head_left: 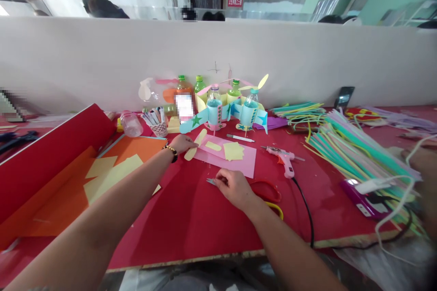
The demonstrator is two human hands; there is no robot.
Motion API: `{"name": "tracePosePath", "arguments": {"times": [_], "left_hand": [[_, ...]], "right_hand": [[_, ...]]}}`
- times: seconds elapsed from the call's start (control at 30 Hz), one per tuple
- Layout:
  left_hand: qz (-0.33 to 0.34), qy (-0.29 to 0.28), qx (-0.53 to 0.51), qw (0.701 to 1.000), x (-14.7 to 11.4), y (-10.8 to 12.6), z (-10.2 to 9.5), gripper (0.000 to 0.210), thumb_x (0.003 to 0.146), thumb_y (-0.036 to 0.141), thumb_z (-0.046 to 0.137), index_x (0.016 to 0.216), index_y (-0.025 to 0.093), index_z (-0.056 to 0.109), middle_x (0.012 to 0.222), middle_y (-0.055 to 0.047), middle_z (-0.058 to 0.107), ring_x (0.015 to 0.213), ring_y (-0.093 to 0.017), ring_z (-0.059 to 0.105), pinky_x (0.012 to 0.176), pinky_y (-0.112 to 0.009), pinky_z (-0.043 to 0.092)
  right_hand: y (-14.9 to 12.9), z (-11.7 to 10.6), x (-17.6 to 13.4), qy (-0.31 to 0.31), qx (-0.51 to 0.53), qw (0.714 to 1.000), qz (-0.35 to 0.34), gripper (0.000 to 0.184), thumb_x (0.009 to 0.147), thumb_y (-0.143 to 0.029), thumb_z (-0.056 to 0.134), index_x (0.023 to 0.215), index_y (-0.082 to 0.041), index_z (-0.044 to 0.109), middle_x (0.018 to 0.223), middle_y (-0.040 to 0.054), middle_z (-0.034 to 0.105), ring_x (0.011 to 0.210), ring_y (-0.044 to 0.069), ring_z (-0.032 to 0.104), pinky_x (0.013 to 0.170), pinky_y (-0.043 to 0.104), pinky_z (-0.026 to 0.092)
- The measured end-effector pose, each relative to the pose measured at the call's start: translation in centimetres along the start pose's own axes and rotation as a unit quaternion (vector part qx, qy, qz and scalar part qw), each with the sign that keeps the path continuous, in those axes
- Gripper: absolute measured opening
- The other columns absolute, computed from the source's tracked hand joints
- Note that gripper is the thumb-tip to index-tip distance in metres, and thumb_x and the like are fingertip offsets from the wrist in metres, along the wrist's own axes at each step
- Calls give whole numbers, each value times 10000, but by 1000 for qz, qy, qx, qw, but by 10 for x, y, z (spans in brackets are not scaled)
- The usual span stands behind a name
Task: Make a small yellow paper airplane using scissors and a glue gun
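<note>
My left hand [183, 142], with a beaded bracelet at the wrist, pinches a pale yellow paper propeller shape [201, 136] at its middle. My right hand [235, 186] is closed around the middle of a pair of scissors lying low over the red table. Their blade tips [210, 181] point left past my fingers, and their red handle loop [268, 189] and yellow loop show behind the hand. Between and beyond my hands lies a pink paper sheet [249, 163] with small yellow paper pieces [234, 151] and a rounded yellow strip [213, 146] on it.
Bottle planes with paper wings [214, 110] stand by the white partition [112, 54]. A pink glue gun [285, 159] with a black cord lies right. Pipe cleaners [358, 145] and a purple power bank-like box [365, 200] lie further right. Orange paper [138, 148] and a pen cup [159, 128] are left.
</note>
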State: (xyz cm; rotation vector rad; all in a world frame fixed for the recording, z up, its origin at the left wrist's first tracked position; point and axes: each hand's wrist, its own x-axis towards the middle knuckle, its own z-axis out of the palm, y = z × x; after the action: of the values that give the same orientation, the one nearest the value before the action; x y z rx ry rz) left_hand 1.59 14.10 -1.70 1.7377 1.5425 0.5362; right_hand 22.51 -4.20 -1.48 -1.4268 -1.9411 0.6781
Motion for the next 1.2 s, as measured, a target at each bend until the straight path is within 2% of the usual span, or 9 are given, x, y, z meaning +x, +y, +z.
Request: {"name": "tracePosePath", "arguments": {"times": [0.13, 0.3, 0.43, 0.5, 0.57, 0.77, 0.87, 1.03, 1.2], "left_hand": [[32, 53, 75, 995, -4, -6, -5, 268, 579, 368, 755, 557, 171, 576, 518, 2, 518, 544, -138, 452, 519, -253, 259], [115, 97, 136, 979, -38, 1, 6, 225, 734, 360, 654, 797, 147, 618, 785, -48, 603, 721, -169, 504, 650, -267, 320], [194, 62, 164, 965, -58, 25, 37, 218, 742, 365, 670, 854, 180, 641, 903, -63, 632, 904, -228, 522, 806, -310, 366], [302, 11, 212, 929, -59, 41, 56, 277, 773, 349, 652, 987, 173, 647, 1006, -89, 635, 989, -251, 506, 911, -352, 350], [359, -37, 272, 892, -55, 54, 74, 337, 796, 337, 632, 1088, 170, 625, 1090, -105, 612, 1037, -266, 488, 949, -384, 340], [375, -78, 305, 872, -42, 61, 107, 150, 832, 176, 541, 877, 145, 681, 1025, -110, 620, 940, -244, 512, 836, -351, 412], [371, -76, 308, 873, -42, 56, 110, 213, 873, 168, 473, 828, 146, 681, 1005, -96, 617, 911, -220, 519, 814, -328, 422], [357, -69, 296, 883, -42, 57, 107, 250, 849, 376, 564, 896, 158, 677, 1013, -80, 610, 928, -213, 541, 846, -311, 434], [332, -57, 282, 898, -40, 62, 113, 227, 872, 297, 523, 876, 135, 682, 945, -106, 625, 925, -221, 570, 845, -325, 443]], "right_hand": [[-1, -1, -1, -5, -15, 1000, -5, 135, 851, -299, 555, 777, -202, 614, 691, 23, 667, 593, 158, 587, 554, 251, 373], [-5, 0, -2, -12, -26, 1000, -8, 126, 856, -279, 554, 772, -200, 607, 690, 25, 667, 600, 158, 591, 556, 248, 360], [-5, 1, -2, -19, -37, 999, -22, 116, 848, -269, 564, 765, -199, 605, 686, 20, 658, 588, 150, 571, 557, 246, 346], [-3, 3, -1, -21, -38, 999, -26, 122, 845, -264, 565, 748, -197, 598, 679, 17, 653, 587, 148, 563, 554, 245, 340], [-1, 4, -1, -22, -37, 999, -26, 133, 843, -260, 562, 731, -195, 589, 657, 14, 641, 579, 146, 553, 544, 245, 330], [2, 6, -1, -26, -26, 999, -32, 150, 852, -256, 546, 718, -193, 572, 658, 8, 635, 576, 138, 537, 534, 242, 310], [0, 6, -1, -28, -31, 999, -35, 164, 849, -254, 554, 699, -191, 566, 649, 0, 632, 577, 128, 530, 542, 237, 304], [-1, 5, 0, -27, -34, 999, -30, 147, 848, -251, 556, 717, -188, 574, 663, -1, 640, 589, 120, 532, 554, 230, 301], [-1, 3, -1, -27, -40, 999, -23, 153, 846, -257, 555, 710, -189, 568, 648, -5, 626, 577, 119, 519, 544, 227, 291]]}}
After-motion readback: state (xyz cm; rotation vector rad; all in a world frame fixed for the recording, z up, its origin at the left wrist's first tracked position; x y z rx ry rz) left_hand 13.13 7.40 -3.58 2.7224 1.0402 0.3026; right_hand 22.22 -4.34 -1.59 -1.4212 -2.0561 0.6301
